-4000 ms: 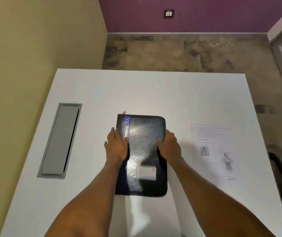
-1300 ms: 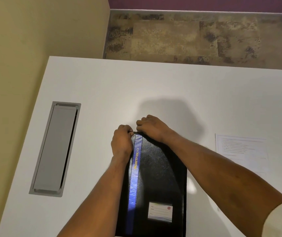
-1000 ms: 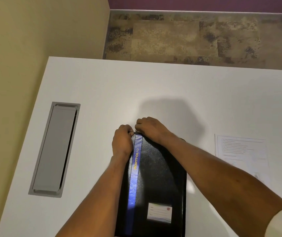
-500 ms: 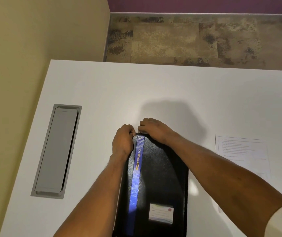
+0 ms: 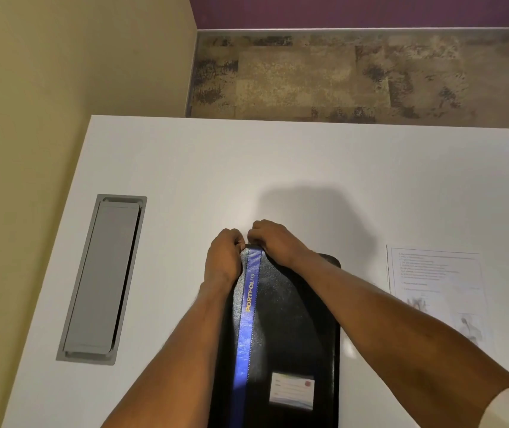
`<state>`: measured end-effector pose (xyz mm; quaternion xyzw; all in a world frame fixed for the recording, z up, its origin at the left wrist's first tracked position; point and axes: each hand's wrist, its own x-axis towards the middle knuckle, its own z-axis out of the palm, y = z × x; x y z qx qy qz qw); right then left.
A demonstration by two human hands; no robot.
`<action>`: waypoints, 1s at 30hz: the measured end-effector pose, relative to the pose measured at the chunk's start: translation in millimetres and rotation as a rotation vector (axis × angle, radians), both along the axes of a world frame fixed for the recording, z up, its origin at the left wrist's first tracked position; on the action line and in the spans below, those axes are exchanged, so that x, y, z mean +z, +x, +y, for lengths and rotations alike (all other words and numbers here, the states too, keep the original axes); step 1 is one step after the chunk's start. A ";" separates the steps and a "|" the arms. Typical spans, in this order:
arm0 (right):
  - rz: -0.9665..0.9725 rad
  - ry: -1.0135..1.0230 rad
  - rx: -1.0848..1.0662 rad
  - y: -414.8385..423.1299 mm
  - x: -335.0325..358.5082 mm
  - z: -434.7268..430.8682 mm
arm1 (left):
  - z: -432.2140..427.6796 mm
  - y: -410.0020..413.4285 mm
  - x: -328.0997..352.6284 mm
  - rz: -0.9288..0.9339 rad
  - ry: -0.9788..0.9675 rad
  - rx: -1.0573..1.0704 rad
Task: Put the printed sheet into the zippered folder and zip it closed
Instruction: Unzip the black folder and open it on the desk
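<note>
A black zippered folder [image 5: 290,329] with a blue stripe and a white label lies closed on the white table, close to me. My left hand [image 5: 223,257] grips its far left corner with curled fingers. My right hand [image 5: 274,240] is curled over the far edge right beside it, fingertips down at the zipper, which the fingers hide. The printed sheet [image 5: 435,288] lies flat on the table to the right of the folder, apart from it and from both hands.
The white table [image 5: 277,168] has a grey cable hatch [image 5: 103,278] set into it on the left. A yellow wall runs along the table's left side. Beyond the far edge is patterned floor.
Both hands went from the folder's sides to its far left corner over four seconds. In the last second they barely shifted; the view tilted slightly.
</note>
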<state>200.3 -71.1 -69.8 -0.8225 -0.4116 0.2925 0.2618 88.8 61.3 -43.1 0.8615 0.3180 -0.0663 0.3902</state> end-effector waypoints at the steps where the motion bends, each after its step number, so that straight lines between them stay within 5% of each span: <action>1: -0.041 -0.011 0.049 4.2 0.4 -7.1 | 4.0 -2.0 -1.2 0.008 0.004 0.008; 8: -0.243 -0.045 0.166 33.9 2.3 -60.7 | 28.6 -8.4 -7.6 0.038 0.024 0.071; 23: -0.185 -0.074 -0.309 12.6 -0.9 -163.1 | 7.6 4.4 -4.3 0.058 0.063 0.015; 30: -0.226 -0.074 -0.308 -5.8 -4.1 -190.4 | 14.2 2.4 -5.1 0.087 0.093 0.046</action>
